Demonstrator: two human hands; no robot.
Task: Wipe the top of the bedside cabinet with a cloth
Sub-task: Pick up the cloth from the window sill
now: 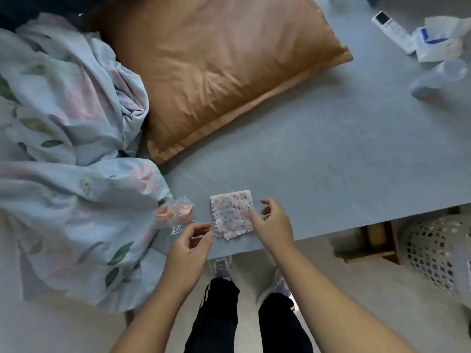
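Two bare forearms rise from the bottom of the frame, above dark trousers and grey shoes on the pale floor. The grey surface (331,154) fills the centre and right. On it, upper centre, lies a large tan pillow (216,70); a floral duvet (63,161) is heaped down the left side.

The cloth (232,214) lies flat at lower centre, close to the surface's near edge. It is a small, pale, near-square piece with pink and grey speckles and scalloped edges. Its slightly longer side runs up the frame, tilted a little, with one corner reaching toward the near edge.

The right hand (272,222) is loosely open, its fingertips touching the cloth's right edge, gripping nothing. The left hand (188,248) hovers just left of the cloth with its fingers curled and parted, empty. Beside it lies a crumpled clear wrapper (175,212) with pink contents.

At upper right lie a white remote (391,30), crumpled white packaging (438,40) and a clear plastic cup (438,77) on its side. A perforated white basket (433,250) stands at lower right.
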